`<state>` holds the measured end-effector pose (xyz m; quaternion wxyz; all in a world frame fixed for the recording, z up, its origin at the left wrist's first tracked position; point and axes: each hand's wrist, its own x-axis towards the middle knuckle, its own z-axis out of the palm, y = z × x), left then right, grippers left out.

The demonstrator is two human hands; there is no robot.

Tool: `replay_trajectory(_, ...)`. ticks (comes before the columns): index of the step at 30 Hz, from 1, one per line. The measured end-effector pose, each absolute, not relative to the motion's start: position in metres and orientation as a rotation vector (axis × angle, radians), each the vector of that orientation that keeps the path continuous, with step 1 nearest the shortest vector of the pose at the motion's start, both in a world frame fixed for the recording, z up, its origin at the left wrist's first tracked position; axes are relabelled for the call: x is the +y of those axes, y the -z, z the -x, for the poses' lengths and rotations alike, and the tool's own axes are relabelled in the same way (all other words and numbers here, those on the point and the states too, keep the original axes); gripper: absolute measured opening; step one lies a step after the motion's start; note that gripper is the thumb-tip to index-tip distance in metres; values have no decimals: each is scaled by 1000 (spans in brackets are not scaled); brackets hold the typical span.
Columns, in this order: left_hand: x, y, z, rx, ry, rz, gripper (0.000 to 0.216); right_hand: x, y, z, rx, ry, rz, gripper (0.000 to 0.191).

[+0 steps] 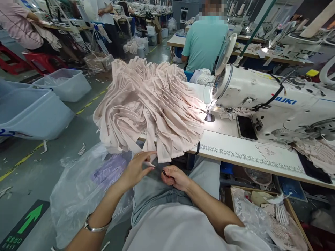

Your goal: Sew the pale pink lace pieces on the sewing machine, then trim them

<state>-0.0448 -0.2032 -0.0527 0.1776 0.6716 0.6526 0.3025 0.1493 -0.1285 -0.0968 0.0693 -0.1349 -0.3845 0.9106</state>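
A large heap of pale pink fabric pieces (157, 101), with perforated patterns on some, lies folded at the left end of the sewing table (230, 141). Just below its front edge, my left hand (134, 169) has thumb and fingers curled around a small pale fabric strip (148, 164). My right hand (175, 176) is beside it above my lap, closed on a small dark object (164, 172) whose kind I cannot make out. To the right of the heap stands a white JUKI sewing machine (251, 90), its lamp lighting the needle area.
A phone (246, 127) lies by the machine's base. Below right is a cardboard box (295, 212) of scraps and plastic. Clear plastic sheeting (75, 195) hangs at my left. Translucent tubs (31, 111) stand on the floor. A person in teal (205, 42) sits ahead.
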Motion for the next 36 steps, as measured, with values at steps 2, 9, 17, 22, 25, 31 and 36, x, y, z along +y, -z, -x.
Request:
replay_trajectory(2,-195,61,43,1880,-736,-2192,35,-131,99,-158,-1189,-2699,442,53)
replay_trajectory(9,-188,85,43,1972,-758,-2460,32,-115,126,-177,-1307,-2055,1003,62)
replay_trajectory(17,-197,85,35,2028,-743,-2425,35,-109,127,-165,-1439,-2113,770,59)
replay_trajectory(22,-192,78,21,2079,-876,-2468,44,-111,128,-176,-1266,-2094,745,57)
replay_trajectory(25,-186,73,12,2034,-933,-2470,40,-103,126,-181,-1057,-2024,823,52)
replay_trajectory(31,-165,62,-7,1986,-969,-2554,36,-89,117,-187,-1203,-1964,795,54)
replay_trajectory(36,-129,55,-21,1851,-706,-2881,47,-94,112,-194,-1259,-1985,652,55)
